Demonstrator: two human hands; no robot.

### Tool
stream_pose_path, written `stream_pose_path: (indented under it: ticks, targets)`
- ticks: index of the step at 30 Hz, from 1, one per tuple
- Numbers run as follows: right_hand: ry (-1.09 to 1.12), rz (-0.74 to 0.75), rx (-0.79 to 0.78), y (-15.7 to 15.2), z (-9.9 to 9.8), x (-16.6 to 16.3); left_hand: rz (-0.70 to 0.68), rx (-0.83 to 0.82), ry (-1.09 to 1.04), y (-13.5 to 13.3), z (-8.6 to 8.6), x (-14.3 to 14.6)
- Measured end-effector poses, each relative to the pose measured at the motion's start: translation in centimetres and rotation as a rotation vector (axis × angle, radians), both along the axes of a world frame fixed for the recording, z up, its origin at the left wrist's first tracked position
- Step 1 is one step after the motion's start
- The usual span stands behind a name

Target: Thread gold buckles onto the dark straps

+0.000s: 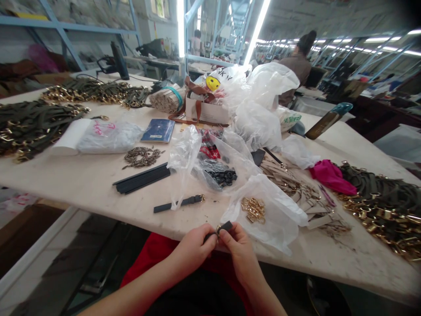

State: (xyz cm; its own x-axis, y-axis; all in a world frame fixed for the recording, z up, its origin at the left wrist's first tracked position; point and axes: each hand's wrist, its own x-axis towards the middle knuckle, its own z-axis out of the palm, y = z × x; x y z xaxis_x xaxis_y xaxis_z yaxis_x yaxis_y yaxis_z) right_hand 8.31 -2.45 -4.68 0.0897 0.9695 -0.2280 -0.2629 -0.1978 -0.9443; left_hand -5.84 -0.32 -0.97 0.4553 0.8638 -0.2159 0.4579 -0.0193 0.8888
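At the table's front edge, my left hand point(197, 243) and my right hand point(239, 245) meet with fingers closed on one short black strap point(226, 226). A bit of gold-coloured metal, perhaps a buckle, shows between the fingertips; most of it is hidden. Just beyond lies another black strap point(179, 203) with a gold buckle at its right end. To its left sits a stack of black strips point(142, 177). Gold buckles or rings point(253, 210) lie on a clear plastic bag to the right of my hands. An open bag behind holds small black loops point(222, 177).
Bundles of dark straps with gold hardware lie at the left point(29, 127) and right point(391, 206). A pile of small metal pieces point(142, 156), a blue booklet point(158, 131), beige strips point(296, 188), magenta cloth point(332, 176) and a bottle point(329, 120) rest on the table. A person point(297, 63) is beyond.
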Motion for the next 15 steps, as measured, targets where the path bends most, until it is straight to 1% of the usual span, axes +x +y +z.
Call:
stream_pose_path:
  ticks: [2,5,7,11,15]
  targets:
    - [0.039,0.02,-0.029,0.1,-0.1,-0.1,0.004,-0.062,-0.057,0.2,-0.2,0.0]
    - [0.027,-0.048,-0.046,0.3,-0.3,-0.2,0.007,-0.189,-0.127,0.4,-0.5,0.0]
    - [-0.017,-0.057,-0.029,0.5,-0.4,-0.2,0.034,-0.25,-0.161,0.5,-0.7,0.0]
    - [-0.123,0.045,0.029,0.4,-0.5,-0.3,0.059,-0.276,-0.219,0.7,-1.1,0.1]
    - [-0.179,0.041,0.049,0.1,-0.1,-0.2,0.054,-0.333,-0.268,0.7,-1.1,0.1]
